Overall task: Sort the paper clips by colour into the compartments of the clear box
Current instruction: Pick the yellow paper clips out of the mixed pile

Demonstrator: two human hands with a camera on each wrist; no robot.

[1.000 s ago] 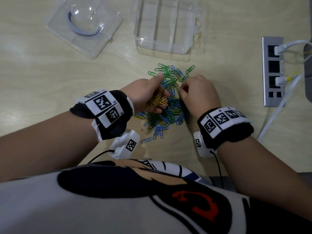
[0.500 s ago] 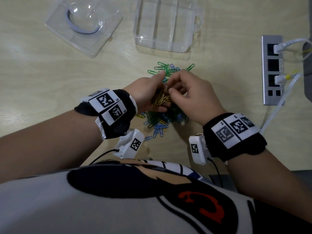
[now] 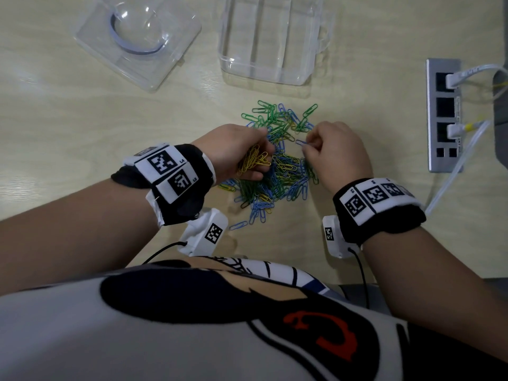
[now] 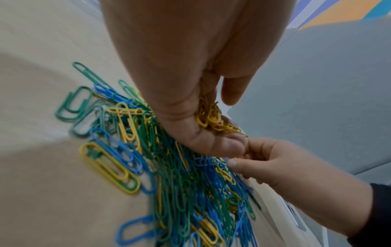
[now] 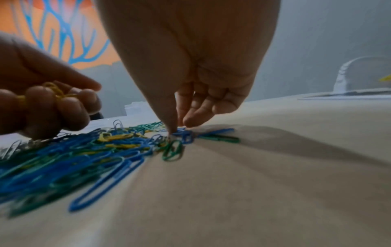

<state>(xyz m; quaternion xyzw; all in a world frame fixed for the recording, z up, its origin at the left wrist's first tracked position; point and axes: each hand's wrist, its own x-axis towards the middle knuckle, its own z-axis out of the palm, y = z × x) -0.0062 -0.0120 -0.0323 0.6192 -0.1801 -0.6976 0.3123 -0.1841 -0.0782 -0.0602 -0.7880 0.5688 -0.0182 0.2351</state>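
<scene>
Clutching a bunch of yellow clips (image 3: pixel 254 163), your left hand (image 3: pixel 236 154) sits curled over the near side of the mixed pile (image 3: pixel 275 171) at mid-worktop (image 3: pixel 82 127); loosen those fingers and the bunch could spill back among the blue and green. Your right hand (image 3: pixel 336 154) points down, thumb and forefinger closing on a blue clip (image 3: pixel 301 143), which may drag tangled neighbours. Beyond, near the far edge, the clear box (image 3: pixel 270 39) holds nothing yet.

Mixed green, blue, yellow paper clips (image 3: pixel 277 166) heaped near the clear box (image 3: pixel 270 39); compartments bare.
</scene>
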